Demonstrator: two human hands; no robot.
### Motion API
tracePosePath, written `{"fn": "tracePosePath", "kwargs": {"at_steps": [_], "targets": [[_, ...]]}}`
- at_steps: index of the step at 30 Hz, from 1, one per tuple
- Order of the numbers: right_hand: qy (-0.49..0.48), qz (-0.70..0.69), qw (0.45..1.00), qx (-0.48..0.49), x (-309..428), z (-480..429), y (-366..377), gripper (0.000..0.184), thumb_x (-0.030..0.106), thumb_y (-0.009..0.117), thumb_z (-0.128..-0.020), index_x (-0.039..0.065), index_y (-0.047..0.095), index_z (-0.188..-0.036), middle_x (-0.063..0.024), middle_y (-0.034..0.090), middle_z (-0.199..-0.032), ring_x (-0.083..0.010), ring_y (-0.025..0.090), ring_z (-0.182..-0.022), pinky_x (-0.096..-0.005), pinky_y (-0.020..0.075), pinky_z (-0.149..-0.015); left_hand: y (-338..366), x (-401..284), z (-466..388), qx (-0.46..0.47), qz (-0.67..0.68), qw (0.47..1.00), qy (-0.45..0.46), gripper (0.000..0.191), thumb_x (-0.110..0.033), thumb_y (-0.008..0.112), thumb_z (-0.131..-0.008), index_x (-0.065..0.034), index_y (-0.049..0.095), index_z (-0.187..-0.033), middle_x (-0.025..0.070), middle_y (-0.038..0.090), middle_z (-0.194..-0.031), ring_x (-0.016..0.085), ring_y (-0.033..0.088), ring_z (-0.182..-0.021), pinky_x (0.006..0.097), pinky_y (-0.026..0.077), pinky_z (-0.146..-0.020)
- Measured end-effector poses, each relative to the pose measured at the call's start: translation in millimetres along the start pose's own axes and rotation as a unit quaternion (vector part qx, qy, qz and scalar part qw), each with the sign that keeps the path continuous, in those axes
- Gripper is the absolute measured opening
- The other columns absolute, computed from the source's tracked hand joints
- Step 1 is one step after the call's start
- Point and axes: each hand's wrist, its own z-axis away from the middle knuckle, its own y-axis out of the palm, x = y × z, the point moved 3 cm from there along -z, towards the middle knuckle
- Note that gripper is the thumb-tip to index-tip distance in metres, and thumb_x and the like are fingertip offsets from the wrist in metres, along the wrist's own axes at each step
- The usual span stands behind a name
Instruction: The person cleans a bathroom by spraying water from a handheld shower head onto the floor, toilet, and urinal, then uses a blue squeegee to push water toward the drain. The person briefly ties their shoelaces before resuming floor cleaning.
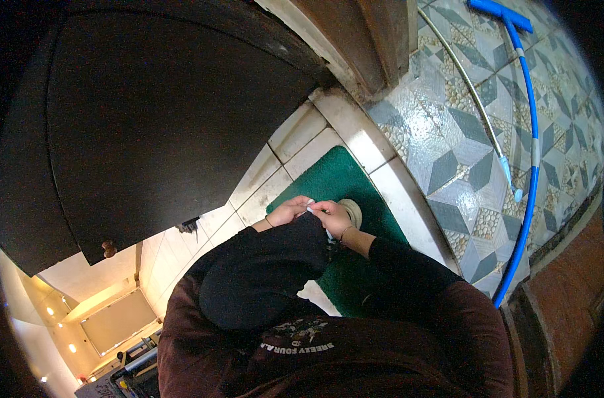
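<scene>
My left hand (288, 211) and my right hand (334, 219) meet in front of my bent knee. Between their fingertips they pinch a small white piece (310, 205), too small to identify. Just past my right hand is a round cream-coloured object (352, 213), partly hidden by that hand. Under the right wrist a small pale and metallic part (330, 239) shows, mostly covered. Beneath the hands a green mat (327, 171) lies on white floor tiles (262, 174).
A dark door (172, 114) with a knob (109, 248) fills the left. Beyond the raised tiled sill (381, 149), a wet-looking patterned floor (461, 169) holds a metal hose with a pale-blue end (505, 169) and a blue squeegee (535, 124). A wooden door frame (376, 45) stands ahead.
</scene>
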Motion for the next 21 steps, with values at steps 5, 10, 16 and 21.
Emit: {"fn": "tracePosePath", "kwargs": {"at_steps": [5, 10, 16, 21], "targets": [[-0.065, -0.121, 0.99, -0.019, -39.3, -22.0, 5.3, 0.026, 0.015, 0.065, -0.082, 0.003, 0.055, -0.103, -0.0019, 0.06, -0.076, -0.009, 0.05, -0.055, -0.0225, 0.0394, -0.048, 2.9, -3.2, 1.0, 0.042, -0.024, 0.999, 0.003, 0.026, 0.006, 0.052, -0.079, -0.0039, 0.052, -0.103, 0.0029, 0.058, -0.097, 0.012, 0.057, -0.09, 0.024, 0.046, -0.077], [0.131, 0.006, 0.988, -0.083, 7.8, 2.3, -6.0, 0.026, 0.013, 0.069, -0.078, 0.001, 0.053, -0.095, -0.0046, 0.061, -0.078, -0.0109, 0.053, -0.057, -0.0235, 0.0417, -0.048, 3.9, -5.4, 14.4, 0.048, -0.01, 0.999, 0.003, 0.021, 0.004, 0.056, -0.081, -0.0022, 0.055, -0.101, 0.0046, 0.062, -0.094, 0.012, 0.059, -0.087, 0.0243, 0.046, -0.077], [0.119, -0.113, 0.987, 0.005, -18.7, -11.4, 2.1, 0.025, 0.014, 0.069, -0.078, 0.002, 0.055, -0.093, -0.0031, 0.06, -0.073, -0.0103, 0.053, -0.056, -0.0218, 0.0407, -0.048, 0.8, -1.2, 21.8, 0.028, 0.039, 0.995, -0.085, 0.019, -0.003, 0.06, -0.081, -0.0022, 0.053, -0.099, 0.0049, 0.06, -0.091, 0.014, 0.059, -0.079, 0.026, 0.048, -0.07], [0.121, -0.043, 0.991, 0.043, -20.7, -13.6, 2.3, 0.02, 0.013, 0.069, -0.077, 0.003, 0.055, -0.088, -0.0024, 0.059, -0.072, -0.0099, 0.053, -0.058, -0.0214, 0.0415, -0.05, 13.1, -3.2, 26.3, 0.039, 0.132, 0.989, -0.048, 0.017, -0.007, 0.059, -0.083, -0.0035, 0.053, -0.099, 0.005, 0.06, -0.09, 0.015, 0.059, -0.079, 0.0286, 0.048, -0.072]]}}
